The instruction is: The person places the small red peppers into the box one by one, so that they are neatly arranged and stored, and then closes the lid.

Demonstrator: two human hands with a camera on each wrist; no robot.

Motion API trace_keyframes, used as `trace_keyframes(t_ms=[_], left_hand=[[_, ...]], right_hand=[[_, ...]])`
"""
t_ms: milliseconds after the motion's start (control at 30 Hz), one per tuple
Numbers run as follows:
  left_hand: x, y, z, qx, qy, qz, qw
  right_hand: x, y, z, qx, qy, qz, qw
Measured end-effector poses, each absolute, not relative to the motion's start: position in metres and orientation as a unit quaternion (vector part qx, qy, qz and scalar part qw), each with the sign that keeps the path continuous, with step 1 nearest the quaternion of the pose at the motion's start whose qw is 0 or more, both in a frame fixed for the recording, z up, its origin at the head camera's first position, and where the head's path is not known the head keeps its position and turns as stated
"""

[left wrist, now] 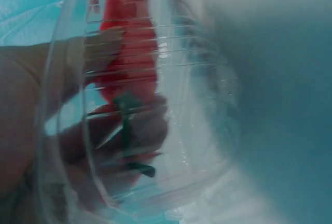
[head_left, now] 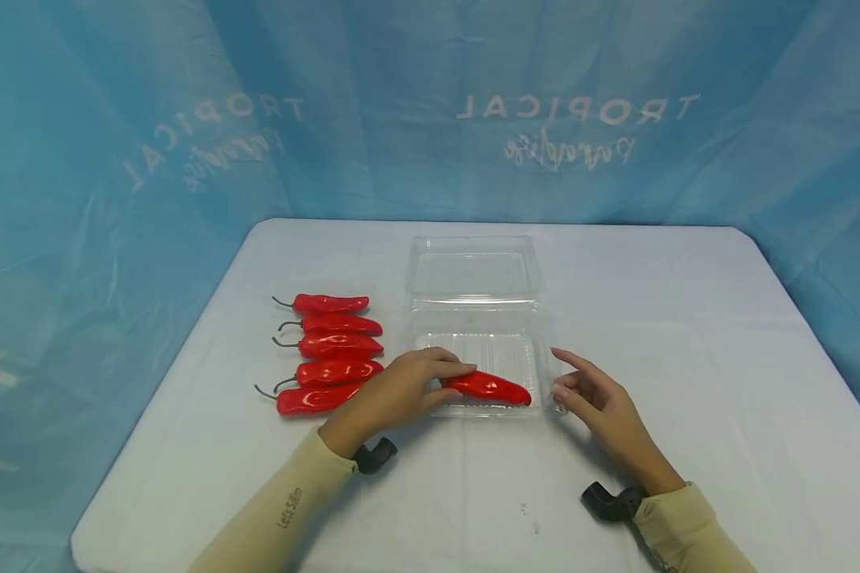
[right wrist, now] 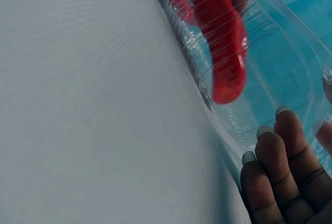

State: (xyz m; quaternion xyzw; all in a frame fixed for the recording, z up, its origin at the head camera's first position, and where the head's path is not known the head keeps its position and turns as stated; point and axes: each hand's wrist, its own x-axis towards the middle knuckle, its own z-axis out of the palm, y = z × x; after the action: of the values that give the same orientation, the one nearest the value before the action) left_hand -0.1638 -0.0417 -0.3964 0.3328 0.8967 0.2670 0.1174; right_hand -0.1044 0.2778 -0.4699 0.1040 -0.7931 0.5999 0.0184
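A clear plastic clamshell container (head_left: 476, 320) sits mid-table, its lid (head_left: 473, 274) laid back. My left hand (head_left: 408, 382) pinches a red chili pepper (head_left: 494, 388) near its stem end, between thumb and fingers, over the front of the base. In the left wrist view the pepper (left wrist: 136, 53) and its green stem (left wrist: 126, 125) show through the ribbed plastic. On the right, my right hand (head_left: 598, 402) has its fingertips at the container's right rim, index finger reaching forward. The right wrist view shows several of its fingers (right wrist: 282, 151) outside the clear wall, below the pepper's tip (right wrist: 228, 84).
Several more red chili peppers (head_left: 340, 344) lie in a column left of the container, stems pointing left. The white table (head_left: 688, 334) has rounded far corners. Blue printed sheeting (head_left: 430, 103) hangs behind it and at both sides.
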Motion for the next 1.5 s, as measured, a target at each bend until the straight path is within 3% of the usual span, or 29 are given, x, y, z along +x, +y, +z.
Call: trace_keyframes(t_ms=[567, 1200, 1500], left_hand=[[-0.165, -0.039, -0.389, 0.337, 0.907, 0.202, 0.152], [-0.155, -0.070, -0.373, 0.322, 0.921, 0.220, -0.005], [-0.145, -0.122, -0.380, 0.289, 0.907, 0.294, -0.080]], right_hand=[[-0.109, 0.275, -0.470, 0.123, -0.791, 0.599, 0.021], [-0.108, 0.281, -0.468, 0.121, -0.795, 0.594, 0.028], [-0.106, 0.278, -0.470, 0.118, -0.793, 0.597, 0.024]])
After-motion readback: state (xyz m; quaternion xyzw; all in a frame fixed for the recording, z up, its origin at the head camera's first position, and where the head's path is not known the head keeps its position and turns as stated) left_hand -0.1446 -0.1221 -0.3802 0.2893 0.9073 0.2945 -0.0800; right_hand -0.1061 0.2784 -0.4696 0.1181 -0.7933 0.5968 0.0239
